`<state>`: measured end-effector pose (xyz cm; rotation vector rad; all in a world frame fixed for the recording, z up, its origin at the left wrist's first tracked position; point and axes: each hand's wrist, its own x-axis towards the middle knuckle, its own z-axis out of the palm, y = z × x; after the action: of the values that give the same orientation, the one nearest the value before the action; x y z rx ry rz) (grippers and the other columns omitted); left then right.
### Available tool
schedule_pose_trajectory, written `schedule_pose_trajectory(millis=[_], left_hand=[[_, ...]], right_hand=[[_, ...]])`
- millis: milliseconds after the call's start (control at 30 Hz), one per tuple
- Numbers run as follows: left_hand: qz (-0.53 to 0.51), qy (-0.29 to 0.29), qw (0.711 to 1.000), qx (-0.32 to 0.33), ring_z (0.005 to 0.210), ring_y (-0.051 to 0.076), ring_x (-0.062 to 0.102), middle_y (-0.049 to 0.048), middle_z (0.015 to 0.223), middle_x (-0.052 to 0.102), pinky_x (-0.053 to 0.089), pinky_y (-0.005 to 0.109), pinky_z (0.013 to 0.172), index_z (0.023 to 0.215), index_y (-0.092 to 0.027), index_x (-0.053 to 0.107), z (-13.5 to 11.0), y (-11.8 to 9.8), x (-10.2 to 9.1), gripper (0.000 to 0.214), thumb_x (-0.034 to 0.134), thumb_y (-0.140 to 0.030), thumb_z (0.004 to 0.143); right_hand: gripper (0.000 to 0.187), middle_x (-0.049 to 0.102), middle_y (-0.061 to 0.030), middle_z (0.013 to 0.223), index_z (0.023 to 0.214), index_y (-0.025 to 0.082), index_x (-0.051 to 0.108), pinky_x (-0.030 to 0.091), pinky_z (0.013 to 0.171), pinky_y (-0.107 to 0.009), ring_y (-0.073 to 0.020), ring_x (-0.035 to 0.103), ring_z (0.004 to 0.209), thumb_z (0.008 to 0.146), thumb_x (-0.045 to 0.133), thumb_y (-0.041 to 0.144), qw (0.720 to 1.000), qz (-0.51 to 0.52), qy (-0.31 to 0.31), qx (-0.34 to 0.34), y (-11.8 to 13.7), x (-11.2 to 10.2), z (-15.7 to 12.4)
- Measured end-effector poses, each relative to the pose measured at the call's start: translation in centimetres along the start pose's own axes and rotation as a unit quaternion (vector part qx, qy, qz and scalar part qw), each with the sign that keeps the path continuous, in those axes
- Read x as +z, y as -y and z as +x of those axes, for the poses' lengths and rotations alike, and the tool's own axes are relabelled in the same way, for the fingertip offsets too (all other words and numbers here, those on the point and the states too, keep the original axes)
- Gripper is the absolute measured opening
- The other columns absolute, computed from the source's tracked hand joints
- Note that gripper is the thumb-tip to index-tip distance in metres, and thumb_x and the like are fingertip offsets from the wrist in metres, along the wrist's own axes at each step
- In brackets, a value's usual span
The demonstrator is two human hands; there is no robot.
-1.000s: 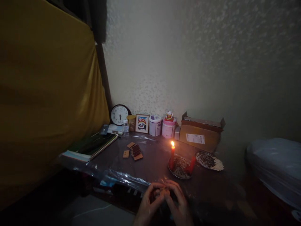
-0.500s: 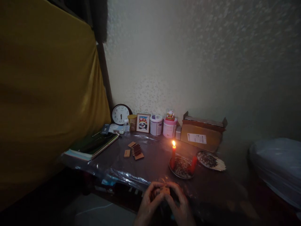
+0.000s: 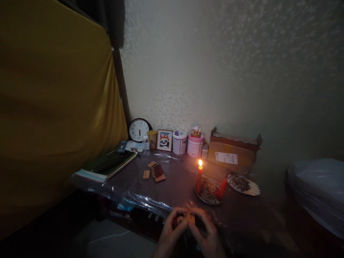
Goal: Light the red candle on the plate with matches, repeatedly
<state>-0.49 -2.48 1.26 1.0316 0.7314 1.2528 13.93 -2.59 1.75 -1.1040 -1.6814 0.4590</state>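
Note:
My left hand and my right hand meet at the table's near edge. Thumbs and fingertips of both close round a small tan matchbox, partly hidden by the fingers. Beyond them a lit red candle stands upright in a round metal dish, beside a shorter, unlit red candle; dark burnt bits lie between the two. To the left, more small tan matchboxes and dark-sided ones in a row lie on the table.
A second dish of matchsticks, many with dark heads or burnt, sits at right. Along the wall are a clock, a framed panda picture, tubs and a cardboard box. Books lie left; plastic film covers the table.
The view has shifted very slightly, so the table things sit a little further right. Both hands keep the same hold on the matchbox.

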Motion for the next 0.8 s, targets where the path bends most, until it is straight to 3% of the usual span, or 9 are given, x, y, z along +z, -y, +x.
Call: schedule_pose_trajectory(millis=[233, 400, 567, 800], left_hand=[[-0.018, 0.02, 1.0, -0.002, 0.058, 0.01, 0.043, -0.0046, 0.061, 0.051, 0.031, 0.022, 0.057, 0.089, -0.018, 0.063, 0.05, -0.15, 0.1, 0.026, 0.068, -0.034, 0.069], [-0.119, 0.015, 0.993, -0.009, 0.08, 0.018, 0.057, 0.0055, 0.093, 0.064, 0.041, 0.028, 0.071, 0.094, -0.019, 0.062, 0.22, 0.04, 0.36, 0.027, 0.066, -0.032, 0.071], [-0.208, 0.041, 0.974, -0.078, 0.071, 0.017, 0.061, 0.0056, 0.083, 0.066, 0.043, 0.028, 0.067, 0.097, -0.018, 0.058, 0.11, 0.31, 0.52, 0.023, 0.055, -0.033, 0.08], [-0.282, 0.1, 0.95, -0.093, 0.079, 0.018, 0.063, 0.0083, 0.09, 0.065, 0.044, 0.032, 0.076, 0.094, -0.016, 0.06, -0.28, 0.09, 0.85, 0.023, 0.044, -0.03, 0.086]], right_hand=[[0.015, 0.068, -0.0014, 0.091, 0.091, 0.023, 0.063, 0.052, 0.079, -0.021, -0.017, 0.065, 0.088, 0.077, 0.06, 0.025, 1.0, 0.016, -0.003, -0.003, 0.26, -0.27, 0.02], [0.016, 0.067, -0.0023, 0.096, 0.093, 0.023, 0.063, 0.05, 0.084, -0.024, -0.0185, 0.063, 0.094, 0.079, 0.059, 0.028, 0.999, 0.031, 0.005, 0.025, -0.05, -0.37, -0.05], [0.019, 0.067, -0.0044, 0.099, 0.094, 0.022, 0.064, 0.051, 0.085, -0.026, -0.0202, 0.063, 0.095, 0.077, 0.06, 0.028, 0.999, 0.045, -0.007, 0.027, -0.47, -0.17, -0.39], [0.021, 0.064, -0.0056, 0.106, 0.098, 0.023, 0.062, 0.052, 0.081, -0.025, -0.0208, 0.062, 0.099, 0.078, 0.059, 0.027, 0.998, 0.062, 0.02, 0.021, 0.25, -0.17, -0.57]])
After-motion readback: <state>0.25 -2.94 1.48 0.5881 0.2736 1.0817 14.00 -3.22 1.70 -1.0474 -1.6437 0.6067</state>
